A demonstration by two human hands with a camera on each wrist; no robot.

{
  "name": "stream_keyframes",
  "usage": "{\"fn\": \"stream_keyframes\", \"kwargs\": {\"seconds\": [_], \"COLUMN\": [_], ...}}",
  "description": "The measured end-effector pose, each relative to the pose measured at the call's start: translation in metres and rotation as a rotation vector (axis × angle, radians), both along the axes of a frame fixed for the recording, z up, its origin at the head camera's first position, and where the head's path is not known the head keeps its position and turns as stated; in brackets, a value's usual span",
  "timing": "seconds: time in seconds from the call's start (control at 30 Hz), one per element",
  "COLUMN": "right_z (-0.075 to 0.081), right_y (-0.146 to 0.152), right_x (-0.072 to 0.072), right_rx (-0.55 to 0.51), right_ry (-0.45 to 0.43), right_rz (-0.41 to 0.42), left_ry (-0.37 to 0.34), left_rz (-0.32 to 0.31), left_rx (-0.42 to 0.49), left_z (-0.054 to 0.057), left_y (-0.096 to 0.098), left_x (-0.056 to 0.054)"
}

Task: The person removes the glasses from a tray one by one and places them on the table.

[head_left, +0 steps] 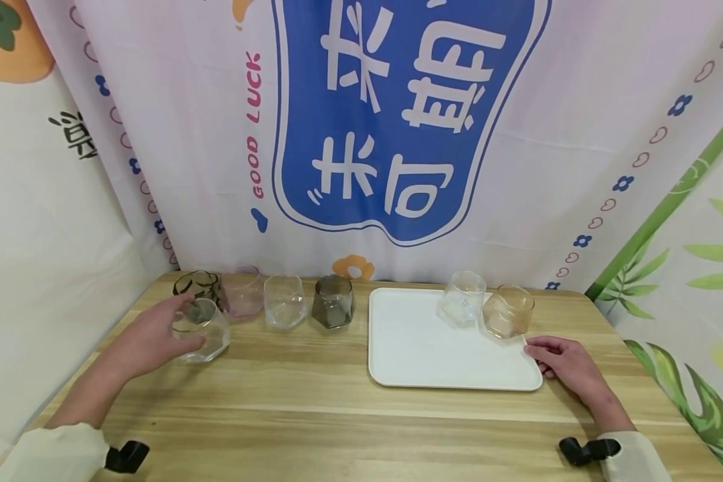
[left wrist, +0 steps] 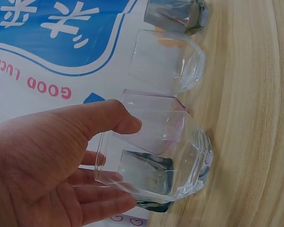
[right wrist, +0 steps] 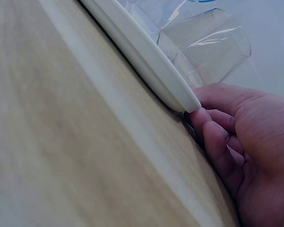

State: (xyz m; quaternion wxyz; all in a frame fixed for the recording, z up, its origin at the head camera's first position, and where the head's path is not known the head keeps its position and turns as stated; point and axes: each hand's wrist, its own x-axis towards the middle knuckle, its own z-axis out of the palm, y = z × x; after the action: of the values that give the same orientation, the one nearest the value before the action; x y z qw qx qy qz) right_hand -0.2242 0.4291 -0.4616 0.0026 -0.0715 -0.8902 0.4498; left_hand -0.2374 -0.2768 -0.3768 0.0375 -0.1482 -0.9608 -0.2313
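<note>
At the left of the table, my left hand (head_left: pixel 150 335) holds a clear faceted glass (head_left: pixel 215 340), its thumb on one side and the fingers round the other. In the left wrist view some of those fingers show through the glass (left wrist: pixel 189 156), which looks upright on the wood. Across the table, my right hand (head_left: pixel 569 368) pinches the right edge of a white tray (head_left: pixel 434 355), thumb and fingers at its rim (right wrist: pixel 165 78). Standing at the tray's back right are a clear textured glass (head_left: pixel 462 298) and an amber glass (head_left: pixel 509 313).
Behind the held glass stands a dark-patterned glass (head_left: pixel 207 282). A pink-tinted glass (head_left: pixel 243 294), another clear glass (head_left: pixel 284 302) and a smoky grey glass (head_left: pixel 333 302) continue the row toward the tray. A printed cloth (head_left: pixel 217 221) hangs along the back edge of the wooden table (head_left: pixel 313 428).
</note>
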Motion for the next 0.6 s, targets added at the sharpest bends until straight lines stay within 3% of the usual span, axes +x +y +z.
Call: {"fn": "stream_keyframes", "kwargs": {"seconds": [0.3, 0.6], "right_z": [-0.001, -0.001], "right_y": [-0.001, 0.001], "right_x": [0.000, 0.000], "right_rx": [-0.002, -0.003], "right_ry": [0.000, 0.000], "right_rz": [0.005, 0.000], "left_ry": [0.040, 0.303], "left_rz": [-0.023, -0.035], "left_rx": [-0.023, 0.085], "left_z": [0.002, 0.014], "left_y": [0.003, 0.041], "left_x": [0.002, 0.017]}}
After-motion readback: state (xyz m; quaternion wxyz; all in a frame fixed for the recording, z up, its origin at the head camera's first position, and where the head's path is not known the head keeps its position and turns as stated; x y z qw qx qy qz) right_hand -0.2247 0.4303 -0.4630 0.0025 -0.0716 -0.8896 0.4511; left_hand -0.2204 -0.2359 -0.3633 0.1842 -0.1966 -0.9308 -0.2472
